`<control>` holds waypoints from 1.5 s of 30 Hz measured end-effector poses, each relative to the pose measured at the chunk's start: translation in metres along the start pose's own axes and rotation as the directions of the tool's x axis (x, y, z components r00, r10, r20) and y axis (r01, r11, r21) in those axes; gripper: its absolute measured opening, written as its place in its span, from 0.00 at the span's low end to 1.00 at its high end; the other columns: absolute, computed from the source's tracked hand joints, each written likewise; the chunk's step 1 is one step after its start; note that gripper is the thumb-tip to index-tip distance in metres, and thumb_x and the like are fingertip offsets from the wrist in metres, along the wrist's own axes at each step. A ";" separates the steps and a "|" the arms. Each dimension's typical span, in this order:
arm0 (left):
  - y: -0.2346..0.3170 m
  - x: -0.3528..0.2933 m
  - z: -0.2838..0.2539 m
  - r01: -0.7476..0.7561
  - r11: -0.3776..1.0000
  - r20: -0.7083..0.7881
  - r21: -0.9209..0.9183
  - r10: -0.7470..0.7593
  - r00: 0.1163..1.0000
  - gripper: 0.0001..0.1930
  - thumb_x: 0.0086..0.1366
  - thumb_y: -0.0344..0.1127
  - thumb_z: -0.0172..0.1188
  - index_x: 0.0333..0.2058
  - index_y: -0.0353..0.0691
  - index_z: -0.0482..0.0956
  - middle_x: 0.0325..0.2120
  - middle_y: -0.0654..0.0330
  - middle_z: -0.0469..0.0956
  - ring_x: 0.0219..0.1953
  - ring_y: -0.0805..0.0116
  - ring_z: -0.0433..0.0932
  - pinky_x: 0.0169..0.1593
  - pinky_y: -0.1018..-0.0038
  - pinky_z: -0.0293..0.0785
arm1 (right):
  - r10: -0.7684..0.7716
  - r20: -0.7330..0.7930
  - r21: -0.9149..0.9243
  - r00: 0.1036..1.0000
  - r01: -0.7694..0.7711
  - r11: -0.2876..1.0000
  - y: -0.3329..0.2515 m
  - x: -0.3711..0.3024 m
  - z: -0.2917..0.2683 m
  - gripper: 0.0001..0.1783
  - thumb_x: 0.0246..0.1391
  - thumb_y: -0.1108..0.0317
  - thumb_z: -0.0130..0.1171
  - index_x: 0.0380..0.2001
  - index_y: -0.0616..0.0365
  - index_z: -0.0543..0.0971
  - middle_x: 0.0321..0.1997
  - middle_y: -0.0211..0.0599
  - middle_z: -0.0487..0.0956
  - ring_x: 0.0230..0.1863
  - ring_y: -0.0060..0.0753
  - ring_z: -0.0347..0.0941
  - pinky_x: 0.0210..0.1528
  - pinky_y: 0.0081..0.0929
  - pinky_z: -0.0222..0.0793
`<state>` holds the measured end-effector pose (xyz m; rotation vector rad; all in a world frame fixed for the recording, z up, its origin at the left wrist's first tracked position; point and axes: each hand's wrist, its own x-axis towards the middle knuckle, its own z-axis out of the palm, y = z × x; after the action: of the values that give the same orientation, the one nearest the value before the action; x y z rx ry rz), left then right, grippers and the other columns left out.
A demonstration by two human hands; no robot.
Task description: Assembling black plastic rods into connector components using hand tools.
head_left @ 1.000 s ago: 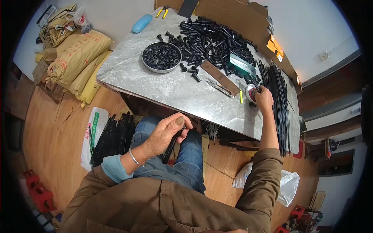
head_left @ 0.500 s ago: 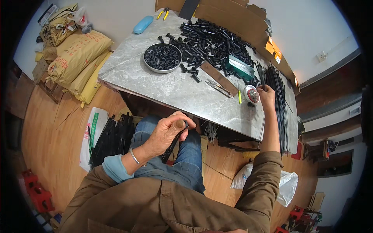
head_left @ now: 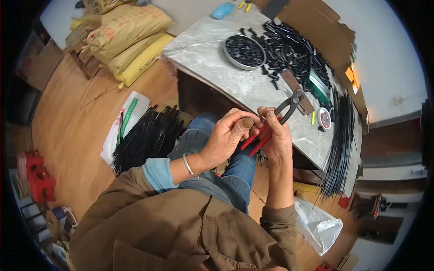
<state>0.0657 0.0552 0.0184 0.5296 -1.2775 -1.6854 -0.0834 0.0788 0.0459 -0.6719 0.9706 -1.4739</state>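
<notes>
My right hand (head_left: 279, 141) is closed round a pair of pincers (head_left: 290, 105) with a dark head and red handles, its jaws pointing up and away toward the table. Thumb and fingers of my left hand (head_left: 228, 135) are pinched together, almost touching the right hand's fingertips. Whatever sits between them is too small or hidden to make out. Both hands are over my lap, just before the table's near edge. On the table (head_left: 203, 52) beyond stand a round metal bowl (head_left: 232, 61) of small black rings and a heap of black bolt-like pieces (head_left: 298, 49).
To the right lie a bundle of thin black rods (head_left: 340, 144), a small white bowl (head_left: 324, 118), a brown bar (head_left: 293, 83) and a green box (head_left: 319, 88). More black rods (head_left: 147, 135) rest on the floor at left. Stacked sacks (head_left: 131, 34) stand behind them.
My right hand has come back from the rods at the table's right to my left hand, and the pincers now show in it. The view has shifted, moving the table rightward.
</notes>
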 end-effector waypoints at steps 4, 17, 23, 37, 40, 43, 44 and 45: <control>-0.001 -0.010 -0.013 -0.031 0.998 -0.081 -0.050 0.027 0.996 0.22 0.67 0.51 0.50 0.38 0.33 0.76 0.30 0.65 0.66 0.28 0.80 0.67 0.32 0.81 0.67 | -0.018 -0.035 -0.019 0.999 0.017 1.000 0.021 -0.008 0.027 0.13 0.53 0.63 0.62 0.35 0.61 0.75 0.31 0.32 0.74 0.28 0.24 0.67 0.29 0.24 0.65; -0.001 -0.016 -0.019 0.012 1.000 -0.046 -0.016 -0.013 0.999 0.24 0.69 0.54 0.44 0.39 0.34 0.74 0.27 0.67 0.65 0.29 0.80 0.65 0.34 0.82 0.65 | -0.337 -0.268 -0.506 0.902 0.166 0.847 0.038 -0.021 0.040 0.08 0.54 0.67 0.62 0.34 0.60 0.76 0.23 0.25 0.72 0.22 0.16 0.64 0.24 0.16 0.61; -0.002 -0.011 -0.022 0.042 0.990 -0.009 -0.132 -0.044 0.999 0.25 0.69 0.54 0.42 0.40 0.35 0.74 0.27 0.67 0.66 0.29 0.81 0.66 0.35 0.83 0.67 | 0.025 -0.086 -0.042 0.996 -0.029 0.999 0.042 -0.021 0.028 0.17 0.59 0.57 0.56 0.33 0.64 0.74 0.28 0.35 0.73 0.29 0.27 0.69 0.28 0.22 0.64; -0.005 -0.007 -0.017 0.014 1.000 -0.064 0.009 -0.013 0.998 0.27 0.70 0.53 0.40 0.46 0.33 0.75 0.34 0.65 0.64 0.32 0.79 0.67 0.36 0.81 0.67 | -0.090 -0.216 -0.171 0.972 0.053 0.984 0.046 -0.017 0.034 0.12 0.60 0.63 0.55 0.31 0.63 0.75 0.24 0.32 0.72 0.23 0.25 0.68 0.27 0.21 0.66; -0.011 -0.009 -0.019 -0.032 0.999 -0.081 0.016 0.033 0.996 0.23 0.70 0.51 0.43 0.44 0.35 0.76 0.36 0.65 0.65 0.30 0.81 0.67 0.33 0.83 0.69 | -0.110 -0.216 -0.112 0.970 0.087 0.990 0.049 -0.013 0.034 0.12 0.60 0.63 0.55 0.29 0.62 0.74 0.22 0.31 0.71 0.21 0.24 0.67 0.25 0.21 0.66; -0.007 -0.013 -0.016 -0.001 0.998 -0.118 0.066 0.009 0.993 0.23 0.70 0.50 0.44 0.43 0.35 0.76 0.35 0.64 0.65 0.30 0.80 0.67 0.33 0.82 0.68 | -0.183 -0.284 -0.240 0.941 0.115 0.964 0.051 -0.010 0.036 0.14 0.61 0.61 0.54 0.27 0.60 0.73 0.19 0.29 0.69 0.19 0.20 0.65 0.19 0.19 0.62; -0.005 -0.014 -0.014 0.013 0.998 -0.114 0.061 -0.006 0.993 0.24 0.70 0.52 0.43 0.45 0.35 0.76 0.34 0.65 0.65 0.31 0.80 0.66 0.34 0.82 0.67 | -0.186 -0.283 -0.241 0.941 0.118 0.963 0.051 -0.009 0.037 0.14 0.61 0.61 0.54 0.27 0.60 0.73 0.19 0.29 0.69 0.19 0.20 0.65 0.19 0.19 0.62; -0.004 -0.015 -0.013 0.028 0.998 -0.107 0.054 -0.022 0.994 0.26 0.70 0.53 0.42 0.46 0.35 0.76 0.33 0.65 0.64 0.31 0.80 0.65 0.36 0.82 0.66 | -0.210 -0.308 -0.317 0.928 0.109 0.942 0.051 -0.009 0.038 0.14 0.61 0.61 0.54 0.27 0.60 0.73 0.18 0.28 0.68 0.19 0.20 0.65 0.19 0.19 0.62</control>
<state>0.0815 0.0614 0.0076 0.6620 -1.2477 -1.6245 -0.0242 0.0823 0.0216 -0.7399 1.4516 -1.6401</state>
